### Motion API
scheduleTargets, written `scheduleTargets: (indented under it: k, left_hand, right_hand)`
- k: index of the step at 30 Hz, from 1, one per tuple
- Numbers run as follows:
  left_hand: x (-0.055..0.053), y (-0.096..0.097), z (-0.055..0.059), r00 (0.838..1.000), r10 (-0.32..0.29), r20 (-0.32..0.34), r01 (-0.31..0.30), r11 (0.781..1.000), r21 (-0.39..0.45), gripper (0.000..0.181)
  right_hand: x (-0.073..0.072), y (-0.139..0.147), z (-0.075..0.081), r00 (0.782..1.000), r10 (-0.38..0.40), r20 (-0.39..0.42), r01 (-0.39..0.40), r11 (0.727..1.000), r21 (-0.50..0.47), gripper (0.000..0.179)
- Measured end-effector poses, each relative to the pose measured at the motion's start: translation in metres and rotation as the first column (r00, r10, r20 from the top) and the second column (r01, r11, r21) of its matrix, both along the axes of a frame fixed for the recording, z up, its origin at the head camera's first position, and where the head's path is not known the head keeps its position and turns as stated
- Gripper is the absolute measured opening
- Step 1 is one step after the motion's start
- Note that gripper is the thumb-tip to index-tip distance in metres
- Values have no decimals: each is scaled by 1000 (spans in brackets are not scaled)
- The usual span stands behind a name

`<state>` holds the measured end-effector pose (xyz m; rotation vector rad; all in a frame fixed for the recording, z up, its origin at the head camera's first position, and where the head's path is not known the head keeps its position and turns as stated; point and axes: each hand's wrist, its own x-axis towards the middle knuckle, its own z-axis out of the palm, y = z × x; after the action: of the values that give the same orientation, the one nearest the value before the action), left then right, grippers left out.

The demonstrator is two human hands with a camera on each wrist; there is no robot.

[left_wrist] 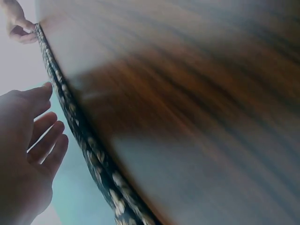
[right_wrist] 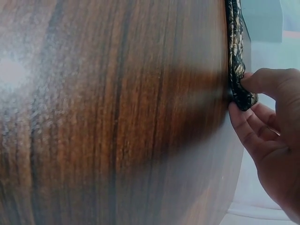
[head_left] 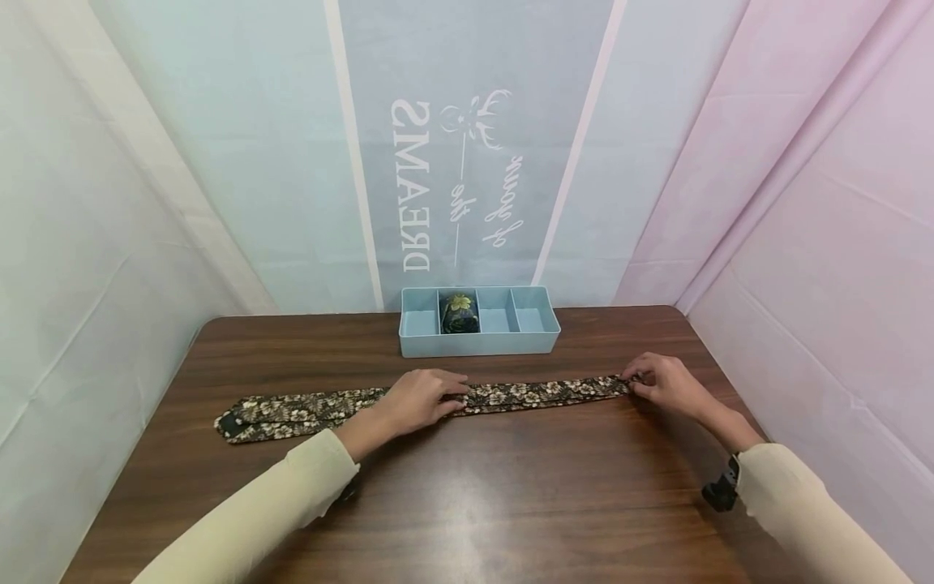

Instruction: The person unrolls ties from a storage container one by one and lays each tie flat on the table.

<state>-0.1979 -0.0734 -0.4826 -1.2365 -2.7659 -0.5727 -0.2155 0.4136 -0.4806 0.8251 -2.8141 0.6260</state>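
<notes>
A dark necktie (head_left: 525,395) with cream flowers lies lengthwise across the table, its wider end at the left and its narrower end at the right. My right hand (head_left: 667,384) pinches that narrower end between thumb and fingers; the right wrist view shows the thumb on the tie's end (right_wrist: 237,56). Over the middle of the tie is my left hand (head_left: 423,399), its fingers loosely bent. In the left wrist view the left hand (left_wrist: 35,136) is beside the tie (left_wrist: 77,119) with nothing between thumb and fingers. Part of the tie is hidden beneath it.
A light blue divided box (head_left: 477,344) stands at the table's back edge. One of its compartments holds a rolled dark fabric piece with a yellow-green flower (head_left: 459,314). The brown wooden table (head_left: 467,503) meets hanging curtains (head_left: 241,146) at the back and sides.
</notes>
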Motion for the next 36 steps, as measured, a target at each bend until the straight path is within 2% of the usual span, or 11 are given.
scheduleTargets:
  k: [7,12,18,25,29,32,36]
  left_hand:
    - [9,-24,7,998,32,-59,-26,995,93,33]
    - [13,-44,11,993,82,-83,-71,989,126,36]
    - [18,-70,15,987,147,-67,-135,978,157,40]
    - [23,-102,16,971,234,-44,-224,959,171,44]
    - [26,-120,17,965,260,-31,-250,950,187,45]
    - [29,-135,17,961,271,-59,-254,945,205,45]
    - [34,-156,17,947,295,-127,-263,940,219,46]
  right_hand:
    - [-1,0,0,1000,2,31,0,998,-64,24]
    - [-4,0,3,995,-12,99,24,992,-127,22]
    - [-3,0,6,984,-32,175,58,987,-146,18]
    - [-4,4,7,971,-66,229,102,984,-147,18]
    - [-3,5,7,967,-72,246,111,983,-148,19]
    - [-3,5,7,965,-70,251,109,984,-143,18]
    - [-2,5,8,964,-71,257,110,984,-141,19]
